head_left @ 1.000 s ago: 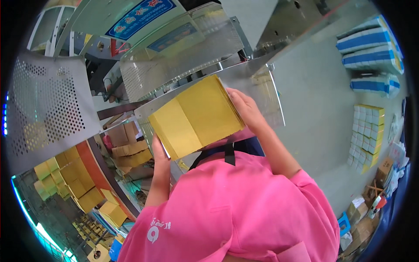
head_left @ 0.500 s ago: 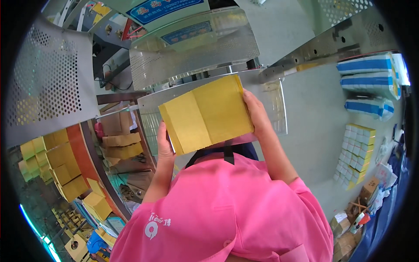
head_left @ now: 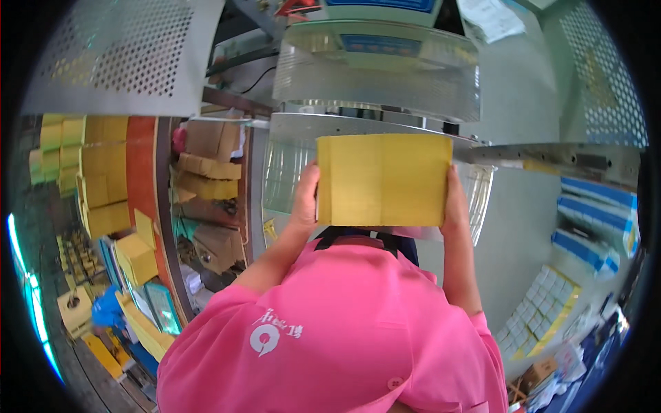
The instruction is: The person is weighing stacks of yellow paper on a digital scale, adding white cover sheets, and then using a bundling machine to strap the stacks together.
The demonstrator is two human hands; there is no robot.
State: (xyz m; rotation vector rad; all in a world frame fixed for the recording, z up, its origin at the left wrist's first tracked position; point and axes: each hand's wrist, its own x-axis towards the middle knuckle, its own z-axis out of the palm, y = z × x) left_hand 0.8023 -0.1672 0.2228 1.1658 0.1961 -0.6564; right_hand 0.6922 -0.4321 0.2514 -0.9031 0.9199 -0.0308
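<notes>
A flat stack of yellow cardboard sheets (head_left: 383, 180) is held up level in front of my chest. My left hand (head_left: 304, 199) grips its left edge and my right hand (head_left: 454, 199) grips its right edge. Just beyond the stack stands a grey machine with a perforated metal guard (head_left: 375, 76) and a clear curved cover (head_left: 282, 172). My pink shirt fills the lower part of the view.
Brown cartons (head_left: 206, 172) and stacks of yellow flat boxes (head_left: 103, 179) lie to the left. A grey table (head_left: 523, 227) on the right carries blue-and-white packs (head_left: 592, 227) and rows of small white boxes (head_left: 540, 310). A perforated panel (head_left: 117, 55) hangs upper left.
The yellow stack has turned from tilted to level and now sits straight in front of the machine. Both hands kept their grip on its edges as the view swung.
</notes>
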